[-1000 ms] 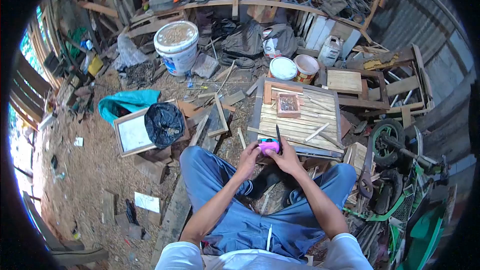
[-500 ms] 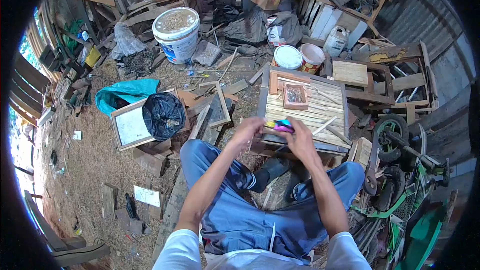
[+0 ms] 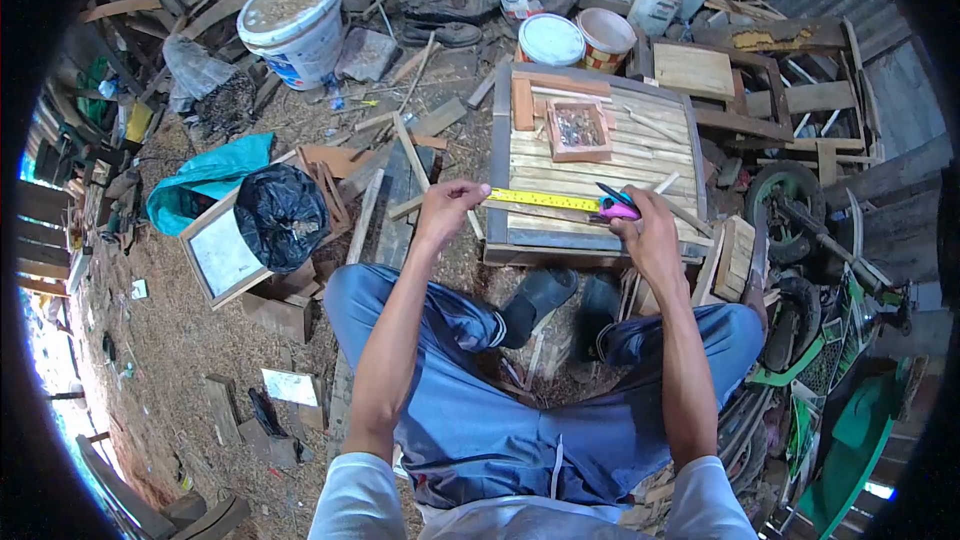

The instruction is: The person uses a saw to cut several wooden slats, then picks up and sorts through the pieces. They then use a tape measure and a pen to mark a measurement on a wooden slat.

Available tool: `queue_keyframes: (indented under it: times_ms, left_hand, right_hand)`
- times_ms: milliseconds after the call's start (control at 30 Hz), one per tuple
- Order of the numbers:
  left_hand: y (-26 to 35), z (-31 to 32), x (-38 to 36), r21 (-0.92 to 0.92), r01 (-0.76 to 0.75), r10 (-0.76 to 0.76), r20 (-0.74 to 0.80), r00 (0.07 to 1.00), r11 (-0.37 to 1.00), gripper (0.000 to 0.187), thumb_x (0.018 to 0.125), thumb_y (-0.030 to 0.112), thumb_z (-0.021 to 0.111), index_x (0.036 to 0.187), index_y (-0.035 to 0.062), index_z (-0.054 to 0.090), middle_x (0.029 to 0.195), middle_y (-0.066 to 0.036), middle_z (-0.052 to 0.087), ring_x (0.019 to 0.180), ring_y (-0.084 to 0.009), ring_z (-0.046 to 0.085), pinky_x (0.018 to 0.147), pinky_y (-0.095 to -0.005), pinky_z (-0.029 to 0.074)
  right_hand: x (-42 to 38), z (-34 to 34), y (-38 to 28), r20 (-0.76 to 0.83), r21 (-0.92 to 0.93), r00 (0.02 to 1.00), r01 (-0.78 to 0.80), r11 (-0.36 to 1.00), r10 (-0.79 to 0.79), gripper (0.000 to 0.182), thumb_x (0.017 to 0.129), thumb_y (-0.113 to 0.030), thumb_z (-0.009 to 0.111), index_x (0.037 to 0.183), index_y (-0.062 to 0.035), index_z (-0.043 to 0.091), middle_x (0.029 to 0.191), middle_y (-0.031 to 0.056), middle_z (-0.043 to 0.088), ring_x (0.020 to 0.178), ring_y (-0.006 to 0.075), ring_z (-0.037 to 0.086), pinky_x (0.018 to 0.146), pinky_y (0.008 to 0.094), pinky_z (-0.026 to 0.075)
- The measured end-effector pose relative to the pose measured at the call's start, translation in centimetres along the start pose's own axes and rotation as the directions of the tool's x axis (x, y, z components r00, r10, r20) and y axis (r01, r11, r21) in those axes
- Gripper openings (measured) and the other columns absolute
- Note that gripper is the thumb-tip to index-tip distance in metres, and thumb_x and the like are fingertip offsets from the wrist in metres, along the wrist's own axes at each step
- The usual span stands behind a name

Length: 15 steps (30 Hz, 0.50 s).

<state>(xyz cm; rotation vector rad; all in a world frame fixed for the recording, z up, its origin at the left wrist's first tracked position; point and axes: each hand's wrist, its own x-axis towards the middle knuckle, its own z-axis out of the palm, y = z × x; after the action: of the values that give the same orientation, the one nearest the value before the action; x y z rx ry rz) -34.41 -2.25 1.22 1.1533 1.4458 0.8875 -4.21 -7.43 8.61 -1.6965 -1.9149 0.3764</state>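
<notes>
A yellow tape measure (image 3: 545,200) is stretched between my two hands, over the front part of a low slatted wooden panel (image 3: 640,162) with a grey frame. My left hand (image 3: 455,208) pinches the free end of the blade near the panel's left edge. In my right hand (image 3: 645,225) is the pink and black case, with a dark pen-like stick (image 3: 612,192) jutting out beside it. Further back on the slats sits a small wooden box (image 3: 579,132) holding small metal bits. Reddish wood strips (image 3: 523,105) lie at the panel's back left corner.
Two paint buckets (image 3: 552,40) stand behind the panel, and a larger white bucket (image 3: 290,25) is at the back left. A black plastic bag (image 3: 281,217) rests on a framed board at left. On the right lies a green small bike (image 3: 820,340). Wood scraps cover the ground.
My hands have moved apart, the left to the left and the right to the right, drawing out the yellow blade. The camera view has shifted somewhat.
</notes>
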Motion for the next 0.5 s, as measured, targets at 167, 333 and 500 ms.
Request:
queue_keyframes:
  times_ms: [167,333,500]
  left_hand:
    - [-0.9,-0.6,1.1,-0.018,0.054,-0.053,0.069,0.996,0.998,0.031,0.083,0.031,0.076,0.086,-0.0002,0.073,0.068,0.0,0.061,0.064,-0.0081,0.05,0.058,-0.0255,0.037]
    - [-0.6,-0.7,0.5,0.043,0.039,-0.043,0.1,0.994,0.998,0.031,0.083,0.031,0.076,0.085,-0.0001,0.073,0.067,0.0,0.06,0.064,-0.0082,0.05,0.059,-0.025,0.037]
    - [-0.7,-0.8,0.2,0.036,0.035,-0.039,0.12,0.992,0.999,0.029,0.084,0.028,0.076,0.086,-0.001,0.073,0.068,0.0,0.06,0.063,-0.0069,0.049,0.058,-0.0238,0.037]
  right_hand:
    - [-0.2,-0.2,0.1,0.03,-0.04,0.999,-0.028,0.999,0.029,0.047,0.077,-0.004,0.072,0.121,-0.0014,0.058,0.112,0.022,0.06,0.105,0.0402,0.058,0.091,0.0433,0.047]
    - [-0.5,0.7,0.9,0.017,-0.048,1.0,-0.01,0.999,0.011,0.045,0.078,-0.002,0.069,0.121,-0.0018,0.058,0.113,0.023,0.06,0.105,0.0418,0.057,0.089,0.045,0.047]
    - [-0.5,1.0,1.1,0.003,-0.034,1.0,-0.023,0.999,0.023,0.043,0.08,-0.003,0.069,0.121,-0.0018,0.057,0.112,0.0231,0.06,0.104,0.0416,0.058,0.089,0.0443,0.046]
